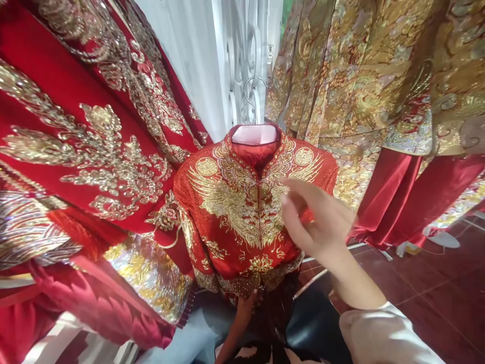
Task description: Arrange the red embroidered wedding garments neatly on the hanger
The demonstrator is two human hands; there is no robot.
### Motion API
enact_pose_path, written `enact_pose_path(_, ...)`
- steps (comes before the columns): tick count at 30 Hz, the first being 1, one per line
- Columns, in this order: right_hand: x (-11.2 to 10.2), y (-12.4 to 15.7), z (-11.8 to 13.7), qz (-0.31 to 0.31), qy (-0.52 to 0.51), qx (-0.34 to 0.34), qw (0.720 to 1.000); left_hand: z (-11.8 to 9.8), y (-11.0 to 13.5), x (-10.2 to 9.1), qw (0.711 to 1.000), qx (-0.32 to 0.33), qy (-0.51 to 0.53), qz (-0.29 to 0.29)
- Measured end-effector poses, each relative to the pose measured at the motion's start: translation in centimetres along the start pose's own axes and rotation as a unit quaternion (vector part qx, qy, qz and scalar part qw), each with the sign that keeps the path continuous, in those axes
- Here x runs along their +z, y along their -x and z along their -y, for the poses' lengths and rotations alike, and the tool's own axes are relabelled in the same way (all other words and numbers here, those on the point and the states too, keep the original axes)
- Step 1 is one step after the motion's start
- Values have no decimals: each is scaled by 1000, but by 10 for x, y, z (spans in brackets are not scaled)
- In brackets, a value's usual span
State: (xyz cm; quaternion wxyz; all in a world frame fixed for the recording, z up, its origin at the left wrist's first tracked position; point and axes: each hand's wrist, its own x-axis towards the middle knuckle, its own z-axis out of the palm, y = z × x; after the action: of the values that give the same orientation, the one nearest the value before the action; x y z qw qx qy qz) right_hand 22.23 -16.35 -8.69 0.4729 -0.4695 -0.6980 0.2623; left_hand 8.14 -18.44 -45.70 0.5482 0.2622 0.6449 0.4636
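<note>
Nearest, at the lower right, a rolled white sleeve (382, 336) leads to the right hand (318, 217). It is raised in a narrow, loosely curled shape and holds nothing, just in front of the chest of a red jacket (235, 217). Whether its fingertips touch the cloth is hard to tell. The left hand (246, 308) reaches up from below to the jacket's beaded hem (261, 275), though its grip is hidden and cannot be told. A black seat (314, 323) sits below and right of the hem.

The jacket hangs mid-scene on a metal hanger hook (252, 93), its front covered in gold embroidery. To the left hang a red gown (76, 141) with gold sequin patterns and other red and gold clothes. To the right hang gold embroidered robes (352, 86) above red satin skirts (390, 197), with red floor tiles (447, 298) beyond them. Farthest off are a white curtain (185, 50) and a white metal window grille (242, 65).
</note>
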Motion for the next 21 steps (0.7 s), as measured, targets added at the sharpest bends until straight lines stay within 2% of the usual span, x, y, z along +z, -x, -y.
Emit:
enact_pose_path(2, 15, -28, -14, -39, 138, -49, 989, 3, -1, -2, 999, 12, 21, 27)
enact_pose_path(3, 23, -41, -22, -38, 197, -63, 978, 4, -2, -3, 999, 16, 27, 36)
enact_pose_path(6, 38, -67, -48, -2, 257, -75, 963, 8, -4, -6, 999, 20, 31, 40)
enact_pose_path(11, 47, -70, -63, -50, 156, -103, 981, 10, -4, -7, 998, 28, 36, 44)
enact_pose_path(16, 58, -67, -61, -46, 62, -115, 990, 12, -5, -3, 998, 36, 43, 43)
enact_pose_path(18, 62, -71, -61, -55, 17, -90, 994, 13, -6, -1, 997, 36, 46, 46)
enact_pose_path(21, 62, -76, -59, -58, -107, -8, 993, 15, -7, -1, 997, 34, 54, 51)
